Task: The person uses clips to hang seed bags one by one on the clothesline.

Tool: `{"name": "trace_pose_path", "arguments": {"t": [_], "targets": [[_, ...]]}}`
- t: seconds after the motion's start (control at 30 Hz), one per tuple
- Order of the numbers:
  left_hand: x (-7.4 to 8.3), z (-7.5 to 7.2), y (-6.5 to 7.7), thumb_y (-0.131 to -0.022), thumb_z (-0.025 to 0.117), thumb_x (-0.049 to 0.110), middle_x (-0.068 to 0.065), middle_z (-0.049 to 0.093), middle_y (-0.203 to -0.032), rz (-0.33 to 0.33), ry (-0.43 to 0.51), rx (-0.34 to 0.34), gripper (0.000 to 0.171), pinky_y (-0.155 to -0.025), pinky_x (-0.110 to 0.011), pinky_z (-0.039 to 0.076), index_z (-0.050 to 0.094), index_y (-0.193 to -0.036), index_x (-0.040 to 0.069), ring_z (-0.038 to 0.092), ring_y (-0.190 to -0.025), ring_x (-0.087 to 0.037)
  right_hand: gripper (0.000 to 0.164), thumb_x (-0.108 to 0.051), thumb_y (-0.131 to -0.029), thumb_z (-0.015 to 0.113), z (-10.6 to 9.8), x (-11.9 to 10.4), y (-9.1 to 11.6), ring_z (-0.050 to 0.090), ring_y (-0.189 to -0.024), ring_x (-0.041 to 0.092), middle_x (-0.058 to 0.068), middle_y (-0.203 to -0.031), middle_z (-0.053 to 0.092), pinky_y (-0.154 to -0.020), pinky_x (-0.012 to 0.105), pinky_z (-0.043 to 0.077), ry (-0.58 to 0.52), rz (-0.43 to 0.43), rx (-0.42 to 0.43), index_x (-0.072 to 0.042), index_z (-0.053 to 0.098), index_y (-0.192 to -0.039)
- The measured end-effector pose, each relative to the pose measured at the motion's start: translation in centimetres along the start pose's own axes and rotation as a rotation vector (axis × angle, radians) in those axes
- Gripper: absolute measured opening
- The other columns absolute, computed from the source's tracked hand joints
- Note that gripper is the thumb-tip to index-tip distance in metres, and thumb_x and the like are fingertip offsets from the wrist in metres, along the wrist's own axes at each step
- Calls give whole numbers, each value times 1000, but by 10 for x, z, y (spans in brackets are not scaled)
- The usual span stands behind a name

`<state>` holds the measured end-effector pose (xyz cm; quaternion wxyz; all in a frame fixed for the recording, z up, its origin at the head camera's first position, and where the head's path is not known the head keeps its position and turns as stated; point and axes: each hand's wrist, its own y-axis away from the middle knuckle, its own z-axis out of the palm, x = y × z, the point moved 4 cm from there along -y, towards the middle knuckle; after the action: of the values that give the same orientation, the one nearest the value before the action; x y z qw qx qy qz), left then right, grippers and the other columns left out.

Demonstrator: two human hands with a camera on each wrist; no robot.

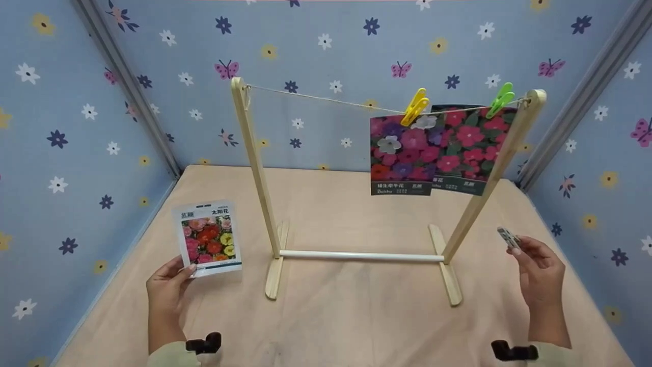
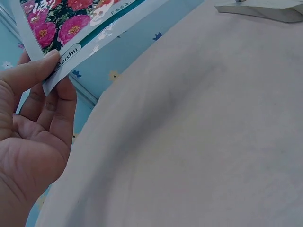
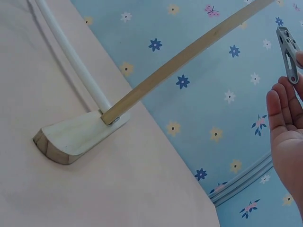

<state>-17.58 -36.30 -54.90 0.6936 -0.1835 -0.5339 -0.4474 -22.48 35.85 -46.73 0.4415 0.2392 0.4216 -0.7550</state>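
My left hand (image 1: pixel 167 285) pinches the lower left corner of a white seed packet (image 1: pixel 209 239) with red, pink and yellow flowers on its front. In the left wrist view the thumb lies on the packet's (image 2: pixel 71 28) printed face. Over on the right, my right hand (image 1: pixel 542 270) holds a grey clothespin (image 1: pixel 508 238) between thumb and fingers; the right wrist view shows the clothespin (image 3: pixel 288 54) upright. From a string (image 1: pixel 326 99) hang two flower cards, the front one (image 1: pixel 402 158) under a yellow clothespin (image 1: pixel 415 107), the rear one (image 1: pixel 468 137) under a green clothespin (image 1: pixel 500 101).
A wooden stand carries the string between its left post (image 1: pixel 257 173) and right post (image 1: pixel 496 178). A white rod (image 1: pixel 361 256) joins its feet low on the pale tabletop (image 1: pixel 351 316). Flower-patterned blue walls (image 1: pixel 316 66) enclose the table at the back and both sides.
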Motion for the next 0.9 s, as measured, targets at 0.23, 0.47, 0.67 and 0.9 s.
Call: {"name": "trace_pose_path", "arguments": {"t": [0.23,0.47,0.67,0.9], "targets": [[9,8,3,-80,69,-17,-4,73,-90,68,113,-28,31,-72,-29,58,78,-99,5,70,-78,-17,26,30,-86,43,15,-8,-1,63,-89,29,24,-100,62,-84,31,54,-60,-46,-103,27,52,-110],[20,20,8,-78,69,-19,-7,72,-84,142,181,-65,28,-68,-29,58,77,-96,0,68,-71,-17,29,32,-83,42,28,-15,-1,63,-88,32,27,-100,62,-82,33,55,-76,-69,-133,29,50,-111],[29,34,15,-75,71,-21,-9,70,-80,219,250,-151,25,-65,-29,58,76,-92,-3,66,-67,-18,31,33,-82,43,37,-19,-1,63,-90,30,27,-101,62,-82,32,55,-63,-81,-171,29,50,-112],[38,52,22,-77,66,-24,-10,69,-79,288,280,-244,24,-64,-28,58,75,-91,-6,67,-68,-18,31,33,-81,42,51,-21,-2,64,-88,29,26,-100,63,-81,30,56,-49,-114,-228,31,49,-112]]}}
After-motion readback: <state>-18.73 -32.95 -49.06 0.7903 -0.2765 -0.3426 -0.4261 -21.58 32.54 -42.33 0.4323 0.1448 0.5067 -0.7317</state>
